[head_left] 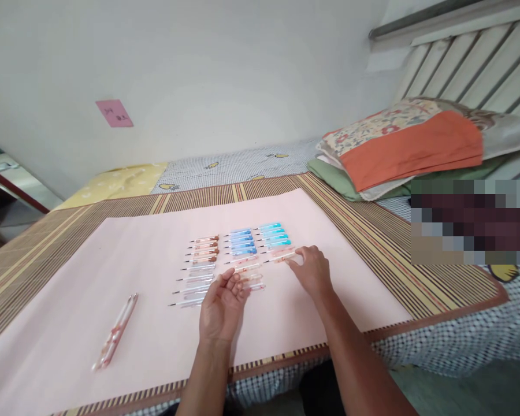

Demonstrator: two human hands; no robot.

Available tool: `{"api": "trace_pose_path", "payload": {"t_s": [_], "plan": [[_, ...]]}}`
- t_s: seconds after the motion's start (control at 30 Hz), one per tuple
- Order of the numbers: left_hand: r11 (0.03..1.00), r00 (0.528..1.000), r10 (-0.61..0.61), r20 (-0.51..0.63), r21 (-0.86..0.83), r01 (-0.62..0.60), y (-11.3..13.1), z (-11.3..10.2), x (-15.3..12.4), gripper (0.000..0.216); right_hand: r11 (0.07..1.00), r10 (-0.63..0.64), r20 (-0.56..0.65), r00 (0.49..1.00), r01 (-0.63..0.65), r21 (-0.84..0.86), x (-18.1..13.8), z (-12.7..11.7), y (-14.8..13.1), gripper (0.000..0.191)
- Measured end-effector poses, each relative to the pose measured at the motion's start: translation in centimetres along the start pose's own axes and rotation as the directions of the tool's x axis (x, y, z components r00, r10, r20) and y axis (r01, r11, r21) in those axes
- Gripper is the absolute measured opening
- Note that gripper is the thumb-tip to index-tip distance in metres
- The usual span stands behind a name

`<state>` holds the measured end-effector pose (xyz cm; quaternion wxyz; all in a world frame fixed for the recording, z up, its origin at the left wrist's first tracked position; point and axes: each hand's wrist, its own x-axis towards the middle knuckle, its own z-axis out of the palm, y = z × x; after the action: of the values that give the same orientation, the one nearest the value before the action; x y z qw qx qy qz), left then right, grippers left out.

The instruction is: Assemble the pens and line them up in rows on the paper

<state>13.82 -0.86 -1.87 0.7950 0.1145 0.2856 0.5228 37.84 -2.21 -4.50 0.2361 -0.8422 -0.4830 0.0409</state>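
Several pens [238, 251] lie in three columns on a pink sheet [147, 323]: brown-capped and clear ones on the left, blue in the middle, teal on the right, with pink ones below. My right hand [312, 270] rests at the right end of a pink pen [281, 258], fingertips pinched on its tip. My left hand [222, 306] hovers palm-up, fingers apart, just below the middle column and holds nothing. A separate pair of pink pens [115, 331] lies apart at the left.
The pink sheet lies on a striped bamboo mat [398, 242] over a checked bed sheet [459, 335]. Folded orange and floral bedding [407, 147] sits at the back right. A pink note [114, 112] is stuck on the white wall.
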Motion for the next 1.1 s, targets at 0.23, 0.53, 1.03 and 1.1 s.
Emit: {"api": "trace_pose_path", "payload": {"t_s": [0.23,0.53,1.03,1.1], "plan": [[1.000,1.000,-0.010,-0.006,-0.007,0.010,-0.1,0.1,0.0,0.019,0.999,-0.001,-0.001,1.000,0.001,-0.039,-0.1,-0.3,-0.5,0.031],[1.000,1.000,-0.005,-0.017,0.000,0.005,-0.2,0.2,0.0,0.019,0.995,0.001,0.012,1.000,0.000,-0.099,-0.5,-0.5,-1.6,0.051],[1.000,1.000,-0.014,-0.018,-0.002,0.014,-0.3,0.1,0.1,0.017,0.991,-0.009,0.016,1.000,0.011,-0.131,-0.5,-0.4,-1.6,0.042],[1.000,1.000,-0.007,-0.017,-0.002,0.007,-0.3,0.0,0.1,0.018,0.994,-0.008,0.020,1.000,0.010,-0.110,-0.5,-0.4,-1.5,0.042]]}}
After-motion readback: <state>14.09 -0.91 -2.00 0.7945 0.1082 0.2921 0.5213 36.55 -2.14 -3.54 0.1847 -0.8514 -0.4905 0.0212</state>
